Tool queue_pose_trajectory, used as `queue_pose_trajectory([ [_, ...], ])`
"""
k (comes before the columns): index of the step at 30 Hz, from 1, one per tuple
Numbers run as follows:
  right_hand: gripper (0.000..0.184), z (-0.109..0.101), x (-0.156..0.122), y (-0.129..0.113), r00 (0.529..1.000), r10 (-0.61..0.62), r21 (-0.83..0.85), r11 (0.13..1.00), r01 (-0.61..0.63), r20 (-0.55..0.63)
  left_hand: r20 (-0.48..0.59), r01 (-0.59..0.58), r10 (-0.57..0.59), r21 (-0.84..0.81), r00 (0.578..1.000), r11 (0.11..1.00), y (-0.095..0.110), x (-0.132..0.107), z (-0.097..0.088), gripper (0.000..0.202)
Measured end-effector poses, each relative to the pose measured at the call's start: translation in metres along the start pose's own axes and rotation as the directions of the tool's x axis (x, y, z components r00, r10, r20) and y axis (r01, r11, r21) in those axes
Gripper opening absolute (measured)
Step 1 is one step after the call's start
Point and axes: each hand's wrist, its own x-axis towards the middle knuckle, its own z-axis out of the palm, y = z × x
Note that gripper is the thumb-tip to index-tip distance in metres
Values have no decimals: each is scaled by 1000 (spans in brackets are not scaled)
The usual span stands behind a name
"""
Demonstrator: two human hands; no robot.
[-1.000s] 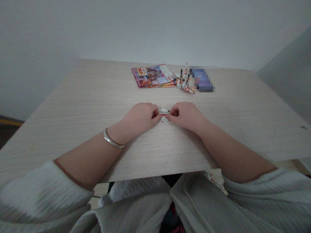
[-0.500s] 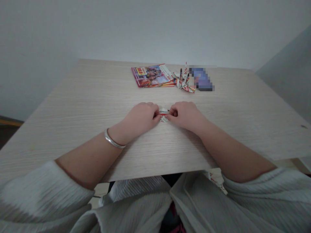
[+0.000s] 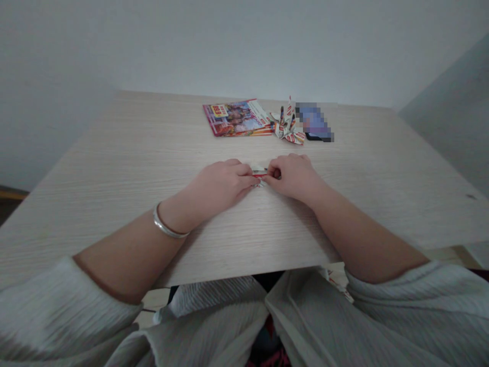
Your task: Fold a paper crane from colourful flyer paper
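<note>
Head view: a small folded paper [image 3: 260, 176] is held down on the pale table [image 3: 153, 158], near its middle, between two bare hands. White and red can be seen on the strip left uncovered; the rest is hidden by fingers, so its full shape cannot be told. The left end is covered by the left hand [image 3: 224, 182], its fingers laid forward and close together with the tips on the paper; whether it is gripped or only pressed there cannot be told. The right end is pinched by the right hand [image 3: 292, 175], with thumb and forefinger brought together at the paper and the other fingers curled in. The two sets of fingertips are kept slightly apart.

A silver bracelet [image 3: 168, 227] is worn on the left wrist, and both forearms are bared below pale, ribbed sleeves [image 3: 412, 295]. Beyond the hands, overlapping flyers [image 3: 240, 118] are laid flat, marked with a yellow price box. Just to their right a spiky folded figure [image 3: 287, 127] is seen, made of printed paper. Beside it is placed a flat blue item [image 3: 316, 122], blurred into blocks.
</note>
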Motion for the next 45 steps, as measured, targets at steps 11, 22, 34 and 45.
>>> queue_pose_trajectory([
  [11, 20, -14, -11, 9, 958, -283, -40, 959, 282, -44, 135, 108, -110, 21, 985, 994, 11, 2, -10, 35],
  [22, 21, -19, -12, 11, 950, -310, -67, 948, 311, 26, 149, 51, -65, 97, 987, 994, 11, 1, -9, 35],
  [34, 19, -23, -14, 19, 935, -354, -86, 931, 354, 12, 199, 125, -140, 86, 970, 988, 15, 5, -18, 35],
  [45, 24, -26, -16, 15, 924, -382, -142, 914, 379, 11, 177, 110, -116, 40, 977, 993, 11, 3, -15, 36],
])
